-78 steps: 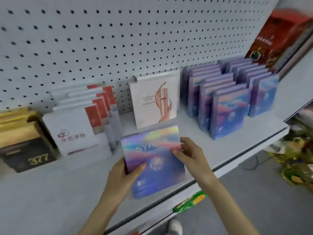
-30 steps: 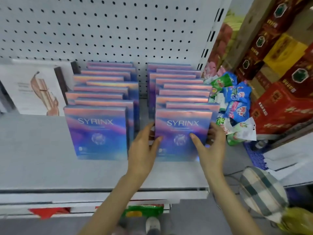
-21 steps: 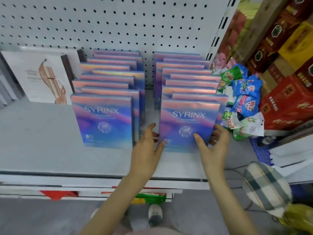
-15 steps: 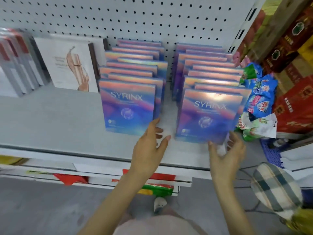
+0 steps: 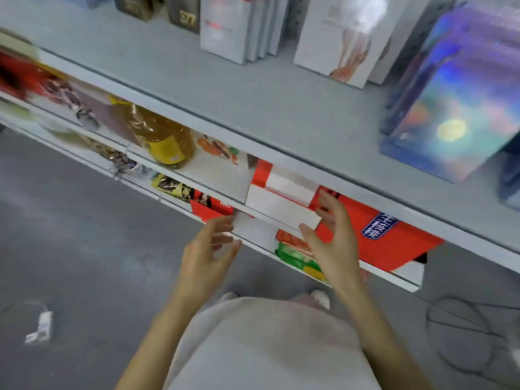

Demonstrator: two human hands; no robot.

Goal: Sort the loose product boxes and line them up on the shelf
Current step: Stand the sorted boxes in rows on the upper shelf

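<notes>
The left hand [image 5: 208,249] is held loosely spread at the left end of a white box [image 5: 281,208] on the lower shelf [image 5: 180,177]. The right hand [image 5: 330,237] is likewise spread at its right end. Holographic boxes [image 5: 450,108] are stood on the upper shelf [image 5: 253,94].

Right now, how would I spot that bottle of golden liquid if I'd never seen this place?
Find the wide grey shelf carrying upright boxes and look just beneath its front edge. To the left of the person's left hand sits the bottle: amber liquid, yellow label, the only bottle on that level.
</notes>
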